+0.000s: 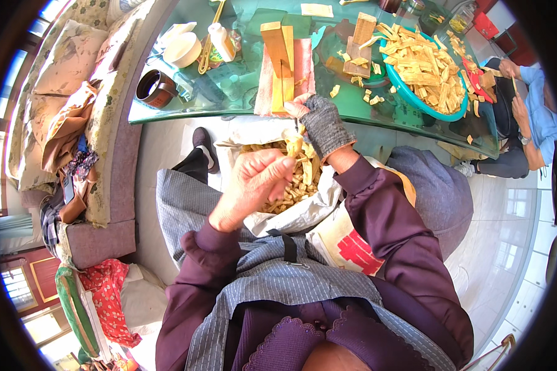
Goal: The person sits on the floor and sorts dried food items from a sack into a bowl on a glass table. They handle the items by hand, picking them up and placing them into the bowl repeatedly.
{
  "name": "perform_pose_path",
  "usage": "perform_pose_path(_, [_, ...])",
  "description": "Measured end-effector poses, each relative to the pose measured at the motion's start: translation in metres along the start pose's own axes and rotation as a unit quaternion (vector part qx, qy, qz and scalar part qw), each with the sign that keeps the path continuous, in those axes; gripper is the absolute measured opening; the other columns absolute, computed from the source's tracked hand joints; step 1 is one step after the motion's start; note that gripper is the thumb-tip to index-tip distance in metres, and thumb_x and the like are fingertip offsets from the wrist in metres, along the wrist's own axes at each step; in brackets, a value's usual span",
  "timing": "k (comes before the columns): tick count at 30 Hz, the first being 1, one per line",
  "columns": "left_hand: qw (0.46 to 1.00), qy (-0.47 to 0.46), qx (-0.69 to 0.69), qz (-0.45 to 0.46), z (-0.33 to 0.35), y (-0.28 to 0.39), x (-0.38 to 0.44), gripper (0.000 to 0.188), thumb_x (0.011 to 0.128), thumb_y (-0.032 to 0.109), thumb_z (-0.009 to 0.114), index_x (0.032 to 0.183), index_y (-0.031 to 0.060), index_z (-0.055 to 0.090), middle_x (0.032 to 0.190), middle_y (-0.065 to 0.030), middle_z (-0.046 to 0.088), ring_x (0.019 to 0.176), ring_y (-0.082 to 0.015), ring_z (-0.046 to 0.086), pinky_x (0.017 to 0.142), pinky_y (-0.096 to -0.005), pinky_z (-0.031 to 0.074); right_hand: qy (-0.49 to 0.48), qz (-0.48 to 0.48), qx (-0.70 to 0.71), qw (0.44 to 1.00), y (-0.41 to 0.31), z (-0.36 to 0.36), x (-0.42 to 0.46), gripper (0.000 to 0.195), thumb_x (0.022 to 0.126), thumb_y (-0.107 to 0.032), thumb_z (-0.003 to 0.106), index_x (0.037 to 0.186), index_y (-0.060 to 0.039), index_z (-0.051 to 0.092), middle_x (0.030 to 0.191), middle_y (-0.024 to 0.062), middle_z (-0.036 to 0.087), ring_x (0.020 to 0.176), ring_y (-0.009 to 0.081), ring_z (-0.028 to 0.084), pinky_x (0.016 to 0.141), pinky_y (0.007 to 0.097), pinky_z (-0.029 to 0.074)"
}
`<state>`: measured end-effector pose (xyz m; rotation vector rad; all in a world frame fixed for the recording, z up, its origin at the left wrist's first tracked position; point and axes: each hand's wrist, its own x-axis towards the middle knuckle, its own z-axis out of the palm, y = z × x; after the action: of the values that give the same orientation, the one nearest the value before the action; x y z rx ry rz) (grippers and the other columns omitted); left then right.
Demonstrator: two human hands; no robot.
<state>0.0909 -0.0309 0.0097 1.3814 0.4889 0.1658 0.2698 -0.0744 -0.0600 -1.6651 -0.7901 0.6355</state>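
My left hand [264, 178], bare, hovers over an open white sack [301, 218] with its fingers curled; whether they grip anything is unclear. My right hand [322, 123] wears a grey knitted fingerless glove and is at the table's edge. Its fingers pinch the top of a knotted yellowish dried strip [294, 144] that hangs above the sack. Similar dried pieces [308, 171] fill the sack. Just beyond the right fingertips, an upright wooden stand [276, 46] rests on a pink cloth [306, 60] on the glass table [241, 109].
A turquoise basin [411, 97] heaped with dried strips stands at the right, beside another wooden stand [357, 58]. A dark mug [155, 88], white bowls [182, 50] and a white bottle [222, 41] are at the left. Another person [536, 111] works at the far right.
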Motion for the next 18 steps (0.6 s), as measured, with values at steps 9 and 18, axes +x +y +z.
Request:
perform_pose_path(9, [0.869,0.126,0.440,0.185,-0.015,-0.034,0.015,0.024,0.081,0.007,0.061,0.103,0.0000,0.057,0.092,-0.0178,0.060,0.084,-0.0342,0.060,0.073,-0.0356,0.048,-0.049,-0.164,-0.103,0.980,0.015,0.019,-0.020,0.027,0.085,-0.027,0.060,0.082,-0.0009,0.058,0.077,0.0182,0.060,0.075,0.0354,0.059,0.067,0.0397,0.046])
perform_pose_path(18, [0.780,0.171,0.572,0.186,-0.049,-0.068,0.033,0.017,0.082,0.004,0.056,0.098,0.0062,0.052,0.089,-0.0116,0.055,0.080,-0.0334,0.059,0.065,-0.0401,0.047,-0.208,-0.214,-0.256,0.919,0.031,0.031,-0.021,0.039,0.086,-0.038,0.053,0.084,-0.0004,0.061,0.075,0.0188,0.061,0.072,0.0354,0.059,0.066,0.0420,0.047])
